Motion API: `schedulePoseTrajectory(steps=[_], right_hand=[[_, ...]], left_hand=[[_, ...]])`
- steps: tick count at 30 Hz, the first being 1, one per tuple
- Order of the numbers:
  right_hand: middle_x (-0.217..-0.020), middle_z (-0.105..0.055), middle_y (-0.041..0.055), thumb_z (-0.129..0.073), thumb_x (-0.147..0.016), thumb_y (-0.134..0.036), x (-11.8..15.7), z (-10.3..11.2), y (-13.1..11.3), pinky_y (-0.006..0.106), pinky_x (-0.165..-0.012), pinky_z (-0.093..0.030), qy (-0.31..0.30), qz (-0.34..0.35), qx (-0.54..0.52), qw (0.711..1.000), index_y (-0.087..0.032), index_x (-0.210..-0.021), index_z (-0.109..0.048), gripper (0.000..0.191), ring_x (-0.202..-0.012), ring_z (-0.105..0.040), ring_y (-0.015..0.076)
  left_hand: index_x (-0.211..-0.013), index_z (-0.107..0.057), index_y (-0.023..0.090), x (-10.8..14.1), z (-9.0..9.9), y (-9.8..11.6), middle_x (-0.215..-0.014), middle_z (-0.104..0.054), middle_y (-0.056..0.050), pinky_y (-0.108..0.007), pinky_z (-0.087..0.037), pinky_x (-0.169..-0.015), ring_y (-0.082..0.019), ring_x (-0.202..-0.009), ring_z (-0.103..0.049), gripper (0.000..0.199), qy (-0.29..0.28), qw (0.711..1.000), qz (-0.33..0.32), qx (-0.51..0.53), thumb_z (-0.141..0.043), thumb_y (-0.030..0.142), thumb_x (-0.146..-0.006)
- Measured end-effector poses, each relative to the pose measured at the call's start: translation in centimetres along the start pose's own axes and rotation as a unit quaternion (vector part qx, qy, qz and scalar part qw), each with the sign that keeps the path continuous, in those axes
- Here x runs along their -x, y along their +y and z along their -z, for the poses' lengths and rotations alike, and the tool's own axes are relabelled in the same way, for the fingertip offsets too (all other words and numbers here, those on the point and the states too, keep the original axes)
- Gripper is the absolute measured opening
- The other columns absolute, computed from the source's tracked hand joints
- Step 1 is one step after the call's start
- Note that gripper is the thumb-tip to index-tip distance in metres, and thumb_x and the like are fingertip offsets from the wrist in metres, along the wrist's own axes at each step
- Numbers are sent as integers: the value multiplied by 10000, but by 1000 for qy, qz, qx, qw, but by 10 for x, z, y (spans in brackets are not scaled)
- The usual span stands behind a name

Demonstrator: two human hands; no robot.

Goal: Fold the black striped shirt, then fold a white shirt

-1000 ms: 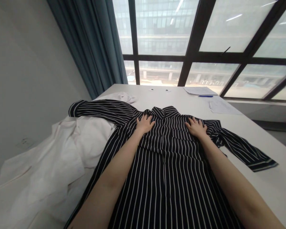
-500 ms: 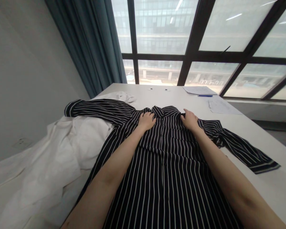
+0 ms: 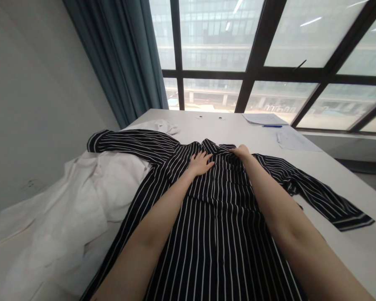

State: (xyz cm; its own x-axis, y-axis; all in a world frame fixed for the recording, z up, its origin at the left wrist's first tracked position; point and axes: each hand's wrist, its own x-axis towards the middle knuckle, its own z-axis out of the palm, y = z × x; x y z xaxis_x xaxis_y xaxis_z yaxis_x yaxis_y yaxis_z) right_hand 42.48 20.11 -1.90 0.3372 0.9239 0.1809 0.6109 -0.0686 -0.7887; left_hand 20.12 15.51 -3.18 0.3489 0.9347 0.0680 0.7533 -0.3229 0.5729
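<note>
A black shirt with white stripes (image 3: 219, 217) lies front up, its collar toward the window and both sleeves spread outward. My left hand (image 3: 201, 163) rests flat on the upper chest just below the collar, fingers spread. At the collar's right side, my right hand (image 3: 240, 151) has its fingers closed on the collar edge; part of those fingers is hidden. The left sleeve lies over a heap of white cloth (image 3: 100, 188), while the other sleeve stretches across the white table (image 3: 319, 175).
Papers (image 3: 265, 118) and a blue pen (image 3: 272, 126) lie at the table's back right, with another sheet (image 3: 296, 140) nearer. Behind the table are a dark-framed window (image 3: 213, 75) and a blue curtain (image 3: 128, 58). A grey wall (image 3: 28, 104) stands at left.
My right hand has moved left from the shoulder to the collar and taken hold there. My left hand has slid slightly right, fingers now more spread. The right shoulder lies smoother.
</note>
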Motion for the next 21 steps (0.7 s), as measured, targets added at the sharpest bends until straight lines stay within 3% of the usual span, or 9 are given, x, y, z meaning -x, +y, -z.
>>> schedulePoseTrajectory(steps=[4, 7, 11, 14, 16, 19, 21], right_hand=[[-687, -671, 42, -753, -597, -172, 5, 6, -5, 407, -751, -508, -10, 73, -59, 996, -174, -734, -656, 168, -769, -645, 258], [-753, -683, 14, -651, -647, -147, 11, 14, -17, 390, -838, -488, 9, 151, -107, 983, -201, -702, -663, 78, -834, -633, 220], [-867, -697, 15, -591, -705, -179, 19, 25, -29, 391, -894, -461, 33, 226, -157, 961, -217, -766, -679, 113, -936, -612, 209], [-903, -701, 23, -617, -746, -249, 28, 31, -28, 379, -824, -479, 27, 246, -179, 952, -215, -893, -676, 162, -895, -621, 202], [-917, -700, 30, -601, -781, -284, 35, 31, -23, 368, -796, -482, 27, 249, -183, 951, -214, -927, -665, 174, -887, -625, 199], [-936, -692, 39, -570, -813, -310, 47, 26, -11, 378, -809, -476, 45, 242, -166, 955, -220, -936, -662, 178, -916, -616, 209], [-988, -668, 51, -561, -818, -322, 53, 22, -3, 400, -849, -460, 76, 230, -144, 959, -227, -940, -663, 185, -964, -588, 224]], left_hand=[[-1212, -617, 207, -17, 4, -3, -1329, -620, -102, -481, -268, -1135, -278, -1291, -509, 399, 44, 989, 42, 136, -444, 454, -951], [-1165, -614, 181, -29, 5, -2, -1231, -670, -113, -397, -409, -1039, -242, -1188, -590, 375, 79, 966, 55, 240, -402, 422, -970], [-1222, -550, 184, -37, 2, 3, -1082, -704, -121, -346, -526, -847, -204, -949, -689, 350, 111, 937, 60, 326, -380, 375, -982], [-1295, -504, 194, -39, 0, 9, -1058, -671, -111, -354, -544, -806, -192, -886, -679, 370, 156, 930, 51, 329, -449, 232, -931], [-1267, -548, 210, -37, -2, 14, -1121, -625, -98, -376, -522, -896, -203, -995, -639, 432, 188, 932, 25, 308, -519, 114, -847], [-1105, -664, 240, -28, -9, 21, -1195, -577, -59, -386, -418, -1066, -219, -1195, -525, 427, 205, 940, -39, 270, -607, 20, -743], [-1033, -694, 239, -21, -14, 22, -1182, -588, -45, -395, -389, -1097, -217, -1213, -509, 342, 189, 953, -108, 210, -632, 40, -762]])
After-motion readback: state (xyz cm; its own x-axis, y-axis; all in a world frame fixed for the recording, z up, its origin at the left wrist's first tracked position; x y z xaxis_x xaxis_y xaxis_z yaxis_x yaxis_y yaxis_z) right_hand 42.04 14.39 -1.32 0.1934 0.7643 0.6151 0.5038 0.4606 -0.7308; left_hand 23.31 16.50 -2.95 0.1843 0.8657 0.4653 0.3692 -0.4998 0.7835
